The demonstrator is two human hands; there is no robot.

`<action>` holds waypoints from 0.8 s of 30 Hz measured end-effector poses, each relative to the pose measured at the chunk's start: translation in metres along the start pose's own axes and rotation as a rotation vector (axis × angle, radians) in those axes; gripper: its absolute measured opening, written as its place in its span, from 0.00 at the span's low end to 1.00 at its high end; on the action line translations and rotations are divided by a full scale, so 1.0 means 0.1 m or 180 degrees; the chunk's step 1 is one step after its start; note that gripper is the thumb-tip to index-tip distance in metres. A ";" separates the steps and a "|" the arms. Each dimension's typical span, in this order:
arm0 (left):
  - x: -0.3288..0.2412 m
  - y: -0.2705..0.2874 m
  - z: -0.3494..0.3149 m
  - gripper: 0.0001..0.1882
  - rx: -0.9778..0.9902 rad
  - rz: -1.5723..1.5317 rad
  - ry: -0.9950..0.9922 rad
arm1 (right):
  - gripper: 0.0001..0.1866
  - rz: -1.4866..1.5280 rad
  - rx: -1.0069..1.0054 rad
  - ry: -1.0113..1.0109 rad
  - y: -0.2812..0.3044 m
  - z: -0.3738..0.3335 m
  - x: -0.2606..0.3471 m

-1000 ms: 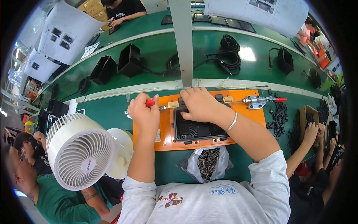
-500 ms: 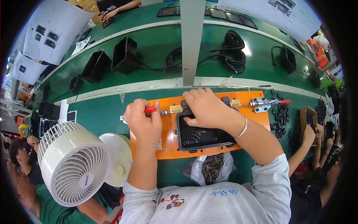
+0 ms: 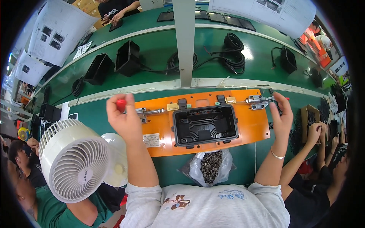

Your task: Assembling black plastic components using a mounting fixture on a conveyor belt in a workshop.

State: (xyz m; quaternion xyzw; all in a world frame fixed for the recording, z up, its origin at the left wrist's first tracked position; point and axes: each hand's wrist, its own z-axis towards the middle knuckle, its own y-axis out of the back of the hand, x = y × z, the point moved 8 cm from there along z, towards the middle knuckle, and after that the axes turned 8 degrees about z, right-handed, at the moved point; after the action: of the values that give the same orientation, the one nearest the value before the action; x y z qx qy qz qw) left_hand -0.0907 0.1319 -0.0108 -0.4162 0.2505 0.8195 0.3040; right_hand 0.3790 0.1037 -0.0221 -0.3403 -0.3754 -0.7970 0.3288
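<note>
My left hand [image 3: 125,116] is closed round the red handle [image 3: 121,105] of the left push clamp [image 3: 142,114]. My right hand [image 3: 281,114] has thumb and fingers around the handle of the right push clamp [image 3: 259,102]; that handle's red tip shows just past the fingers. Both clamps sit on an orange fixture plate [image 3: 167,142]. Between them lies an open black plastic housing [image 3: 205,135], its inside facing up. Cream blocks stand beside its upper corners, the left block [image 3: 173,106] and the right block [image 3: 230,100].
A bag of screws [image 3: 211,167] lies at the plate's near edge. A white fan [image 3: 78,163] stands at left. Black boxes [image 3: 127,57] and coiled cables [image 3: 232,53] lie beyond a rail. Co-workers' hands [image 3: 315,131] reach by a carton [image 3: 310,114] at right.
My right hand has left the black housing and moved right to the right clamp's handle. My left hand has shifted left with the red handle, exposing the left clamp. The view has shifted slightly.
</note>
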 end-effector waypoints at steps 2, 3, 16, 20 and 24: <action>0.00 0.11 0.08 0.08 -0.0265 -0.0347 0.0201 | 0.15 0.0296 -0.0349 -0.0464 0.28 -0.11 -0.39; 0.01 0.13 0.11 0.08 -0.0260 -0.0330 0.0117 | 0.15 0.0300 -0.0382 -0.0553 0.38 -0.17 -0.51; -0.27 0.17 0.11 0.10 -0.0449 0.0914 -0.0619 | 0.33 0.4418 -0.1428 -0.2836 0.29 -0.10 -1.52; -0.41 -0.17 -0.01 0.06 0.0537 0.1295 -0.1371 | 0.28 0.4866 -0.1787 -0.2477 0.26 0.31 -1.63; -0.71 -0.38 -0.28 0.08 0.0353 0.1955 -0.2004 | 0.17 0.4698 -0.1199 -0.1270 0.44 0.73 -1.33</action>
State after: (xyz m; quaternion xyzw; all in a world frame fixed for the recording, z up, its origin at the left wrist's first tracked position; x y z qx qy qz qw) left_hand -0.0157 0.1193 0.0272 -0.0357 0.3014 0.9440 0.1297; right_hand 0.5078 0.1777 -0.0749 -0.6882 0.0371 -0.3467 0.6362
